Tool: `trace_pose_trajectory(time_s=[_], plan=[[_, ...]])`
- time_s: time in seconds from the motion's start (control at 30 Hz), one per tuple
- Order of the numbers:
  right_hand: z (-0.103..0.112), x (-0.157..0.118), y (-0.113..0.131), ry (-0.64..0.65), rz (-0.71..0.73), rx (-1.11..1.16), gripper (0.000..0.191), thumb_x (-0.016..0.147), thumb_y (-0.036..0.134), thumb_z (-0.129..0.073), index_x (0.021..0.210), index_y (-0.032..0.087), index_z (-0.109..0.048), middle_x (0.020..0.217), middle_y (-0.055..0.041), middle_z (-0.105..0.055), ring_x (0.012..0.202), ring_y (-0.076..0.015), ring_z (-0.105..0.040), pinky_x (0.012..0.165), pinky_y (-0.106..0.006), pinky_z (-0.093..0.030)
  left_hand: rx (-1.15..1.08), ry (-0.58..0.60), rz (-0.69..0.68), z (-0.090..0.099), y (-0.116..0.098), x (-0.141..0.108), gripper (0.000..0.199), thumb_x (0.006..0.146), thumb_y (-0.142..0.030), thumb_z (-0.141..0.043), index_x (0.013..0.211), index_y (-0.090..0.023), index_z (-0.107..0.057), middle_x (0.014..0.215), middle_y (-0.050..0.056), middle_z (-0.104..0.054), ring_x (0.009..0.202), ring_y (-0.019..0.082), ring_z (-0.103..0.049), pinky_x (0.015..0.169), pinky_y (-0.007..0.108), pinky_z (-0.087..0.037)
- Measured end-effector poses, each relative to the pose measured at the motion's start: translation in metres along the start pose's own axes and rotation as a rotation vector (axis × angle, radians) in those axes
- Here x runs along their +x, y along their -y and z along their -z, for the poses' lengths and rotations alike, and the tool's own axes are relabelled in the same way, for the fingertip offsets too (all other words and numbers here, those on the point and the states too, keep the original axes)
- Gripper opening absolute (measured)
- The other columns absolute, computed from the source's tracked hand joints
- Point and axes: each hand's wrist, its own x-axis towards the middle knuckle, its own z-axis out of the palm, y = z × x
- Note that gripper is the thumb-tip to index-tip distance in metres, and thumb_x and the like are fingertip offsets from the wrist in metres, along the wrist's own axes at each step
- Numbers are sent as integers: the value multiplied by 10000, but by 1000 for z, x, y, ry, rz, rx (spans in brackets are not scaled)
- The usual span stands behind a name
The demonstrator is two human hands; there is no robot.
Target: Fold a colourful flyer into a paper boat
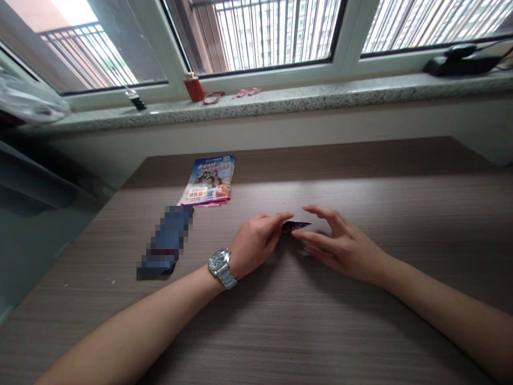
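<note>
Near the middle of the table, a small piece of folded, dark printed paper (296, 226) comes to a point on the right. My left hand (258, 235), with a metal watch (221, 267) on the wrist, pinches its left end between thumb and fingers. My right hand (340, 240) is at the paper's right side, fingers apart and curved; one fingertip is at its lower edge. Whether that fingertip presses on the paper I cannot tell. The left part of the paper is hidden behind my left hand.
A stack of colourful flyers (210, 182) lies at the table's back left. In front of it is a blurred-out dark phone-like object (166, 240). On the granite windowsill (304, 101) are a red container (194, 88), a small black-and-clear item (135, 100) and a black device (463, 63).
</note>
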Motion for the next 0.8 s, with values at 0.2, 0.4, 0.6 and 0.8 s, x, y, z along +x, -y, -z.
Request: trace_pose_trajectory(time_s=[0.2, 0.4, 0.6, 0.8], plan=[[0, 1, 0, 38, -31, -62, 409, 947, 256, -588, 1356, 266, -603, 1465, -168, -412, 1295, -334, -479, 1051, -515, -472, -6, 27, -58, 1, 0, 0, 373, 1023, -161, -403, 1358, -237, -548, 1150, 38, -715, 945, 177, -646, 858, 305, -499], [-1, 2, -1, 68, -5, -27, 422, 966, 255, -555, 1388, 248, -558, 1233, -130, -617, 1149, -282, -572, 978, -471, -525, 1, 50, -38, -2, 1, -1, 358, 1015, -172, -428, 1347, -232, -548, 1092, 56, -717, 921, 173, -658, 834, 292, -503], [-5, 0, -3, 48, 45, -53, 412, 963, 261, -560, 1374, 227, -562, 1266, -136, -635, 1189, -298, -578, 1000, -490, -520, -12, 23, -7, -2, -2, -2, 332, 986, -154, -465, 1294, -208, -578, 1047, 56, -727, 895, 172, -691, 825, 289, -528], [-4, 0, -4, 40, 52, -49, 419, 962, 251, -563, 1380, 233, -541, 1406, -127, -581, 1239, -303, -561, 1022, -509, -508, -129, -44, -46, 0, -5, 2, 428, 942, -82, -476, 1340, -220, -552, 1236, 68, -647, 1051, 162, -650, 932, 285, -520]])
